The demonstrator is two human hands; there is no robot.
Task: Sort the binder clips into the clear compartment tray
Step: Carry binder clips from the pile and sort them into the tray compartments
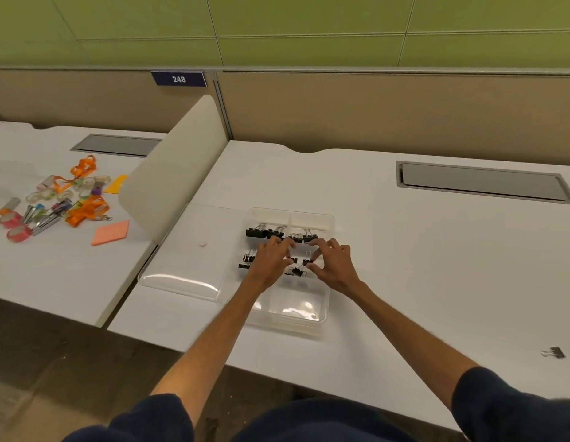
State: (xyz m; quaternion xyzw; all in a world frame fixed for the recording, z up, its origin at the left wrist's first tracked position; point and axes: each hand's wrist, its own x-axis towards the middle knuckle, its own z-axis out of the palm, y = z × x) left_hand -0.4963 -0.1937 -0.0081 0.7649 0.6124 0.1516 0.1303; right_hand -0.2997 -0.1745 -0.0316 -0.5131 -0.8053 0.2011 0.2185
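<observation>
The clear compartment tray (330, 223) sits mid-desk. Large black binder clips (264, 231) lie in its back left compartment and medium ones (303, 236) in the back right. More clips (246, 261) lie in the middle left compartment, and small clips (297, 271) in the middle right. Both hands reach into the middle row. My left hand (270, 262) pinches a small black clip (293, 259) at its fingertips. My right hand (334, 267) pinches another small clip (307, 261) between thumb and forefinger. The tray's front compartments hold nothing that I can see.
A clear lid (181, 253) lies against the tray's left side. One loose binder clip (553, 352) lies near the desk's front right edge. A beige divider (172, 173) separates this desk from the left one, which holds tape rolls, lanyards and sticky notes (111, 232).
</observation>
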